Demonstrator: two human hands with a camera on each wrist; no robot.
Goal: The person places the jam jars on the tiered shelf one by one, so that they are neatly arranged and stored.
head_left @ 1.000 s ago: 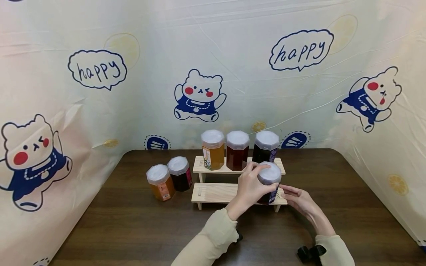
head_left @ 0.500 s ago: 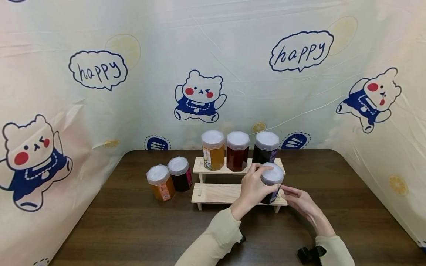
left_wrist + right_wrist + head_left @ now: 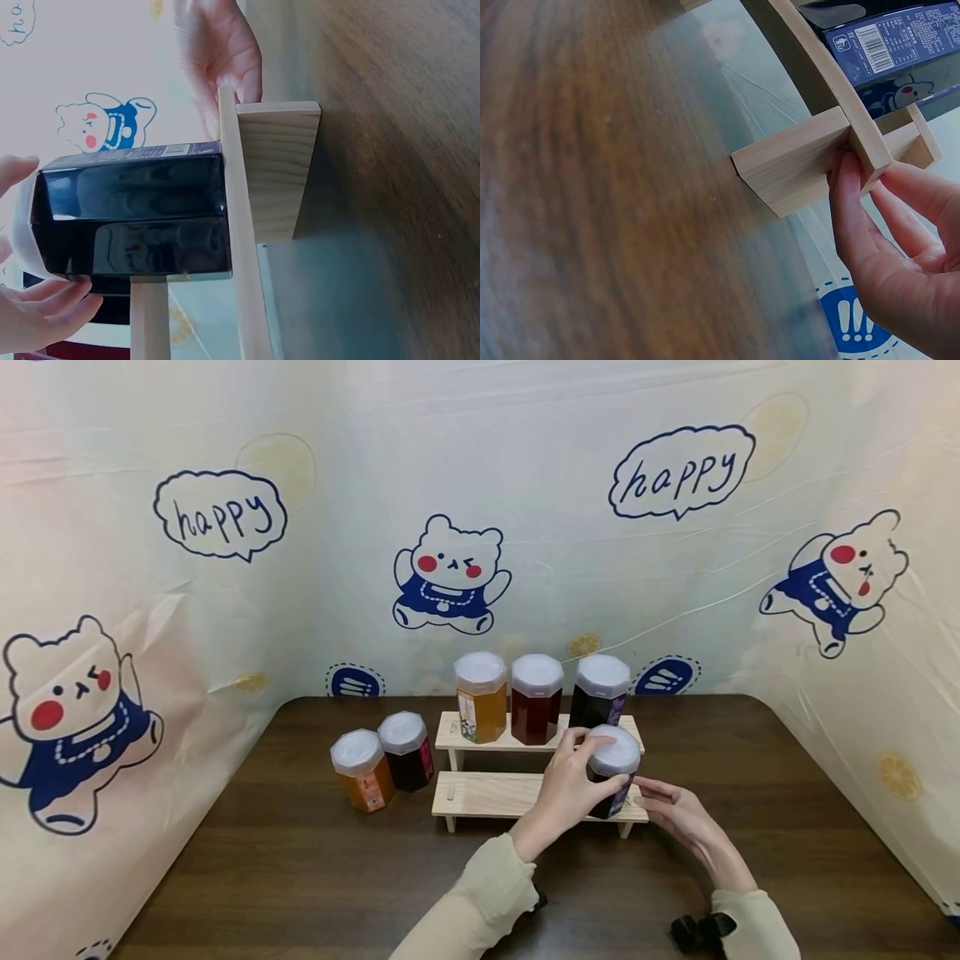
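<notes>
My left hand [image 3: 570,781] grips a dark jar [image 3: 135,214] with a white lid, its thumb and fingers around the upper part. The jar stands upright at the right end of the lower board of a two-tier wooden stand [image 3: 487,795], its base touching the wood. In the right wrist view, my right hand [image 3: 907,247] pinches the end of that board between thumb and fingers, just above the leg. The jar's blue-purple label [image 3: 900,45] with a barcode faces right. Part of its lid is hidden behind the left fingers in the head view.
On the upper tier stand an amber jar [image 3: 482,697], a dark red jar [image 3: 536,702] and another dark jar [image 3: 602,689]. Left of the stand, an orange jar [image 3: 363,772] and a dark jar with a pink label [image 3: 406,752] sit on the brown table [image 3: 300,877]. A printed cloth [image 3: 337,585] hangs behind.
The left hand has slid the dark jar slightly right along the lower board, toward its end; over the last half second it stays put. The right hand keeps its place.
</notes>
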